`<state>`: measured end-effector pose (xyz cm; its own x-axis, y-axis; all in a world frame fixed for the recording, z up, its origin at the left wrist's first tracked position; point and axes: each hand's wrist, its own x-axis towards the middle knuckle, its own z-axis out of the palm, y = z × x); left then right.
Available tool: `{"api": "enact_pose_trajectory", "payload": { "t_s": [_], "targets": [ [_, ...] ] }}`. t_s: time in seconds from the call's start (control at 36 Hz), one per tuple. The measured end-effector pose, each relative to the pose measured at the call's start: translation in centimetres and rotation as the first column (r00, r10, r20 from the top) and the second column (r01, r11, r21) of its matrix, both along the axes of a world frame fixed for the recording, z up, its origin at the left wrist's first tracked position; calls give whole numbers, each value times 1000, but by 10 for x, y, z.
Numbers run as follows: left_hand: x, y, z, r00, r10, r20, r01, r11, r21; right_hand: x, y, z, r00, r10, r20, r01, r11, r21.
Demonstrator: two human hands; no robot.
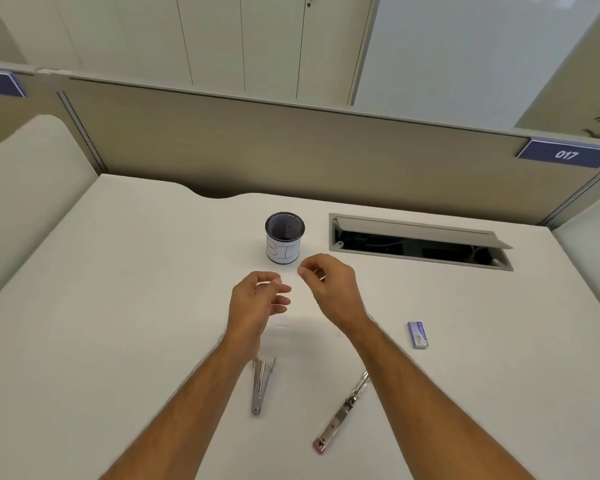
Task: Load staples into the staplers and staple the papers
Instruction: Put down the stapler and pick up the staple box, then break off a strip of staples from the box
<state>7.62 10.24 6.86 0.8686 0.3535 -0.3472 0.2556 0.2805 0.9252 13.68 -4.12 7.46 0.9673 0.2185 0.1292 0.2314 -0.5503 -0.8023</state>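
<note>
Both my hands hover above the white desk [118, 306], just in front of a dark cup. My left hand [258, 301] has thumb and forefinger brought together, the other fingers loosely bent. My right hand [328, 284] also holds thumb and forefinger tips together. Anything between the fingertips is too small to make out. A silver stapler [261, 386] lies swung open below my left wrist. A second stapler [343, 412], with a pink end, lies opened flat beside my right forearm. A small blue staple box [418, 335] lies to the right. A faint white paper [280, 323] lies under my hands.
The dark cup [284, 237] carries a white label reading BIN. A cable tray [420, 242] with its lid raised is set into the desk at the back right. A beige partition [291, 150] closes the far edge, with a blue 017 sign [565, 154].
</note>
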Motion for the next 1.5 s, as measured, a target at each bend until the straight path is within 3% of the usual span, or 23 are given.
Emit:
{"api": "enact_pose_trajectory", "payload": {
  "t_s": [0.25, 0.61, 0.89, 1.08, 1.31, 1.5],
  "targets": [
    [35, 35, -5, 999, 36, -6, -35, 991, 129, 77, 46, -14, 993, -94, 68, 98, 994, -58],
    [61, 36, -18, 997, 21, -73, -10, 988, 155, 110, 63, -36, 985, -149, 88, 161, 975, -154],
    [50, 9, -10, 996, -22, -88, 41, 975, 217, 64, 12, -34, 962, -256, 97, 264, 962, -73],
    [18, -34, -9, 989, -116, -93, 136, 959, 249, 16, -44, -42, 949, -316, 7, 315, 941, -126],
    [-21, -77, -22, 973, -203, -107, 225, 940, 258, -21, -120, -60, 851, -512, -117, 476, 846, -242],
    [-39, -118, -31, 961, -254, -111, 276, 917, 288, -40, -162, -79, 800, -574, -175, 521, 809, -273]
  ]
}}
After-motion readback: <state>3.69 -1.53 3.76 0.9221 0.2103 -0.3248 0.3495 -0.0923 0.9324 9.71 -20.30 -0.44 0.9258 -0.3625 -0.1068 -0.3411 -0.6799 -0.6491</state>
